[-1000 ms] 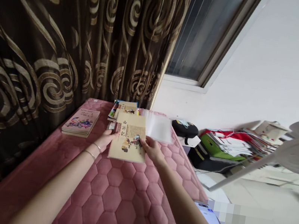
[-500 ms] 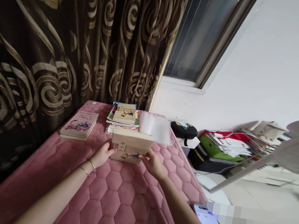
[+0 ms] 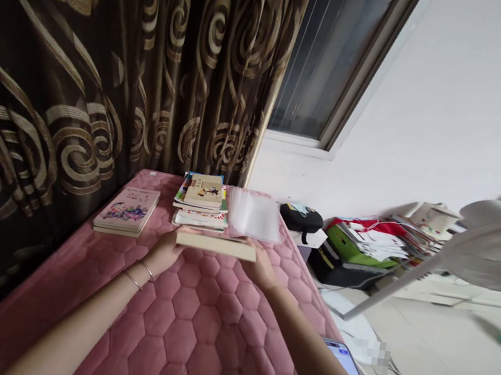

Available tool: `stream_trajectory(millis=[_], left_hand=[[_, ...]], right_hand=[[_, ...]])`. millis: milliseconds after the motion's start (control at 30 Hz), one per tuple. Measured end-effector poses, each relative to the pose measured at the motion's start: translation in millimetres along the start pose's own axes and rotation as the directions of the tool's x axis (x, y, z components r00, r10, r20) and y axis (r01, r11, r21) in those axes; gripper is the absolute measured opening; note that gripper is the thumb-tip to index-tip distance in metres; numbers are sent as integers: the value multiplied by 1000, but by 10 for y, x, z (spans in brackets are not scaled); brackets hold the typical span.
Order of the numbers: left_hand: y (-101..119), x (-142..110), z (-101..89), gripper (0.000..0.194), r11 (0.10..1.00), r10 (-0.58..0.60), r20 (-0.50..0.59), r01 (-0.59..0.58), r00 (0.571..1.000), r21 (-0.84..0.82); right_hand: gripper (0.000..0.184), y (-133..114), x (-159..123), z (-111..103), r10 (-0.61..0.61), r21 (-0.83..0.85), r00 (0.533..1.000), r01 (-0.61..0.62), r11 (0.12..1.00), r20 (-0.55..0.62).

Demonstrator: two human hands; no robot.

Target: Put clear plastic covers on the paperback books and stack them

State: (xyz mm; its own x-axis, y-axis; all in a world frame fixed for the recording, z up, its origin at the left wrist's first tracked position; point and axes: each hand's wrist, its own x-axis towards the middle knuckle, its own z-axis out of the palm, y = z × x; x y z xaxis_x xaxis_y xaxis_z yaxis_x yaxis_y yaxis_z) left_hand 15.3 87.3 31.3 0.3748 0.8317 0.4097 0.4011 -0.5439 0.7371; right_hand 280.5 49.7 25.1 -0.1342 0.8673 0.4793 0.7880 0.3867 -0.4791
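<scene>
Between my two hands is a thick cream book (image 3: 216, 245), its pale page edge facing me and its cover turned out of sight. My left hand (image 3: 165, 250), with bracelets at the wrist, grips its left end. At the right end my right hand (image 3: 260, 268) grips it too; the fingertips of both hands are hidden behind the book. Just beyond it lies a stack of books (image 3: 200, 219) with a cream illustrated book (image 3: 205, 191) on top. Clear plastic covers (image 3: 258, 215) lie to the right of that stack.
Pink books (image 3: 128, 209) lie at the left on the pink quilted bed (image 3: 186, 355). A phone (image 3: 348, 365) lies near my right forearm. Beyond the bed's right side are a black case (image 3: 301, 219), piled papers (image 3: 372, 242) and a white fan (image 3: 498, 246). Dark curtains (image 3: 108, 63) hang at the left.
The book in my hands has tipped, so its illustrated cover no longer shows and its page edge faces me. Both hands still hold its ends. The view has shifted slightly right.
</scene>
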Motion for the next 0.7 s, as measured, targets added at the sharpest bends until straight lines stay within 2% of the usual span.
stream_trajectory(millis=[67, 133, 233, 333, 467, 533, 600, 700], left_hand=[[-55, 12, 19, 20, 996, -90, -11, 90, 996, 13], [-128, 11, 67, 20, 987, -162, -2, 162, 987, -9], [-254, 1, 176, 22, 970, -213, 21, 214, 977, -118], [-343, 37, 244, 24, 938, -232, 19, 229, 973, -261], [-326, 152, 202, 30, 902, -199, 31, 195, 980, -385], [-271, 183, 162, 36, 846, -188, 52, 188, 981, -498], [-211, 179, 136, 41, 771, -212, 74, 213, 974, -601], [-148, 140, 134, 42, 661, -351, 119, 335, 929, -671]], right_hand=[[25, 13, -15, 28, -10, 112, 999, 5, 994, 37], [23, 18, -49, 61, 28, 186, 996, -44, 982, 87], [24, 24, -107, 124, 111, 174, 987, -131, 976, 120], [23, 53, -109, 177, 129, 209, 987, -147, 967, 95], [27, 100, -24, 190, 82, 354, 995, -98, 930, 60], [34, 92, 9, 177, 97, 417, 994, -110, 902, 52], [39, 53, 17, 161, 159, 457, 984, -176, 872, 76], [42, -40, -1, 136, 297, 487, 941, -339, 805, 163]])
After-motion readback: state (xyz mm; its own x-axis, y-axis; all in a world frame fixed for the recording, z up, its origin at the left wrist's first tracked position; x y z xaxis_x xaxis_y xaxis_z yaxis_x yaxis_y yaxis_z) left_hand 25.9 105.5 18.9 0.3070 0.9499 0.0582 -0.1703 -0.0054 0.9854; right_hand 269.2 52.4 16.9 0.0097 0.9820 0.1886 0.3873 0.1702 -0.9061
